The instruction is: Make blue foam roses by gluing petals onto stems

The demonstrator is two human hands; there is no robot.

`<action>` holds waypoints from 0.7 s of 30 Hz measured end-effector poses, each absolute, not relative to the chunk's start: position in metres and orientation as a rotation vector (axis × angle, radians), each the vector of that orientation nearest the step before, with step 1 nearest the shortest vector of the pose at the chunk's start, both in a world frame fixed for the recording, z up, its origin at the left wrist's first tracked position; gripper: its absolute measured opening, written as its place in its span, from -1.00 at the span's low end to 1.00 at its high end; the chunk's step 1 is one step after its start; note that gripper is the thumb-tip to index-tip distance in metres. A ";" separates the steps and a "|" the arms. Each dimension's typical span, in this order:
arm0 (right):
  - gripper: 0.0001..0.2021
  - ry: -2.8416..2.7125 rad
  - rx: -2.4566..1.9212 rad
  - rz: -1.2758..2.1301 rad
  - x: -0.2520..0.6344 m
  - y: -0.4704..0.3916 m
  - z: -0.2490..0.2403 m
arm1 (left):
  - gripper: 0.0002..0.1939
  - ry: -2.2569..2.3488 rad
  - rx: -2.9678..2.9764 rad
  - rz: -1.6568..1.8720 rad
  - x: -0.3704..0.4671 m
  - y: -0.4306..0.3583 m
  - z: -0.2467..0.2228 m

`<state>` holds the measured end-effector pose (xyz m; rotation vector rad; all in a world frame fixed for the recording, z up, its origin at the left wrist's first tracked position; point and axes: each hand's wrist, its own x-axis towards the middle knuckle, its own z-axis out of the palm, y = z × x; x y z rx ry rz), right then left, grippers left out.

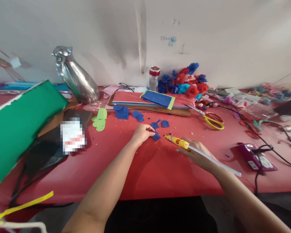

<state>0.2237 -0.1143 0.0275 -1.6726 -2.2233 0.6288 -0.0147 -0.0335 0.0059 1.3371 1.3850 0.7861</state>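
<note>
My left hand (143,133) pinches the edge of a small blue petal-shaped piece (156,136) just above the red table. A yellow hot glue gun (176,141) is in my right hand (196,150), its nozzle pointing left toward that piece. From the gun's rear a long clear glue stick (215,161) sticks out over my wrist. Two more blue pieces lie close behind, one with a thin strip (155,124) and one flat (165,123). Farther left are a blue stack (121,112), overlapping blue pieces (138,116) and light green cutouts (100,119).
Scissors (210,120) lie right of stacked coloured sheets (135,98). Behind stand a metal jug (79,77), a glass jar (154,78) and red and blue flowers (184,81). A purple power strip (257,158) with black cables sits right; a green board (26,126) leans left.
</note>
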 end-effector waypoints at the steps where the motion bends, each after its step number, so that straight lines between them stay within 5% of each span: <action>1: -0.76 -2.225 -1.650 0.591 0.227 -0.113 0.029 | -0.95 1.385 1.338 0.790 -0.015 -0.033 0.006; 9: -0.78 -1.924 -1.819 -0.027 0.275 -0.082 0.017 | -0.92 1.411 1.242 0.925 -0.022 -0.032 0.017; 21: -0.67 -2.044 -1.949 0.004 0.314 -0.050 -0.004 | -0.97 1.359 1.121 1.013 -0.024 -0.033 0.027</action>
